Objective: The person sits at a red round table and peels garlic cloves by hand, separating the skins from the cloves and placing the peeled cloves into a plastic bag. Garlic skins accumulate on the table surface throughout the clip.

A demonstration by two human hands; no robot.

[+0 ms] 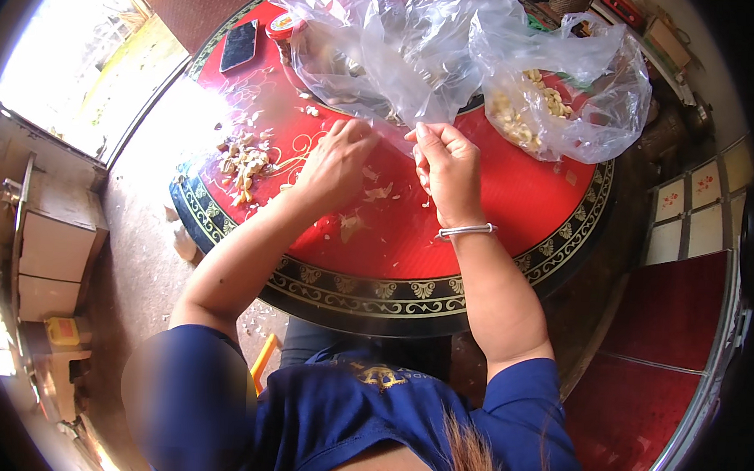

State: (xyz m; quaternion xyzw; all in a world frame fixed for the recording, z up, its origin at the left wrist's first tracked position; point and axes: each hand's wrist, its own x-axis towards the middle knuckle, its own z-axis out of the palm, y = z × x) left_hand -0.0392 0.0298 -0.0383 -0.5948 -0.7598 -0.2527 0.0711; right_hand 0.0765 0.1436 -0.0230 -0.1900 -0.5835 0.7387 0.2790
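My right hand (pixel 448 163) pinches the lower edge of a clear plastic bag (pixel 385 53) between thumb and forefinger. A silver bangle (pixel 467 230) circles that wrist. Just to the left, my left hand (pixel 339 164) is at the same bag's edge with its fingers curled under. Its fingertips are hidden, so I cannot tell if it grips the film. Toward the right, a second clear plastic bag (pixel 616 113) holds pale yellow, curved pieces (pixel 514 118). A heap of small pale pieces and peelings (pixel 248 160) lies left of my left hand.
The round red table (pixel 523 204) has a black, gold-patterned rim. At its far left lie a smartphone (pixel 239 46) and a jar with a red lid (pixel 282 25), partly behind the bag. Thin peelings (pixel 379 192) are scattered before me. A red-panelled cabinet (pixel 664 311) stands at the right.
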